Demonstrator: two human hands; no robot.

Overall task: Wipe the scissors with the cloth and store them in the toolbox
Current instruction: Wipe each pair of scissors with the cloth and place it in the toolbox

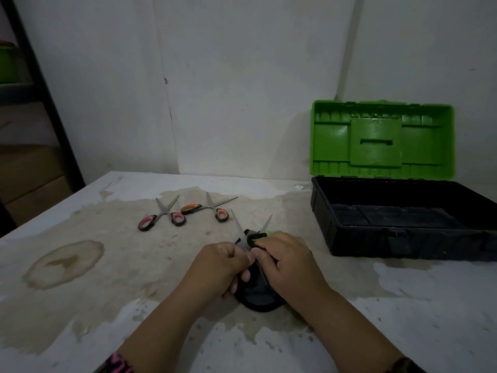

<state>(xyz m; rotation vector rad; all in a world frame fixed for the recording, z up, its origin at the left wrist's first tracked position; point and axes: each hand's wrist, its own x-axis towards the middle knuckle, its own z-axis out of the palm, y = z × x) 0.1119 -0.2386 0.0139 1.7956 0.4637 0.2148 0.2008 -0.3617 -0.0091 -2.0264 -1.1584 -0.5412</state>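
At the stained, peeling white desk (80,265), you hold a pair of steel-bladed scissors with black-and-green handles (248,238) between both hands, blades spread in a V and pointing away from you, low over a dark, rumpled cloth (259,297) that lies on the desk under your wrists. Your left hand (217,267) is curled with its fingers closed on the near part of the scissors, apparently to steady them. Your right hand (289,261) closes over the handle end, where a bit of green grip shows past the knuckles; whether a fold of cloth sits inside either grasp cannot be told. The open blades suggest you are exposing the inner faces for wiping. Further back on the desk, two more pairs wait just beside each other, also splayed open: the scissors with pink-and-black handles (162,218) and the scissors with orange-and-black handles (208,208), seemingly queued for the same treatment. To your right stands the black plastic toolbox (403,238), its bright green lid (382,138) propped upright against the wall, the tray looking bare and ready. By this view, no pair has yet been stored.
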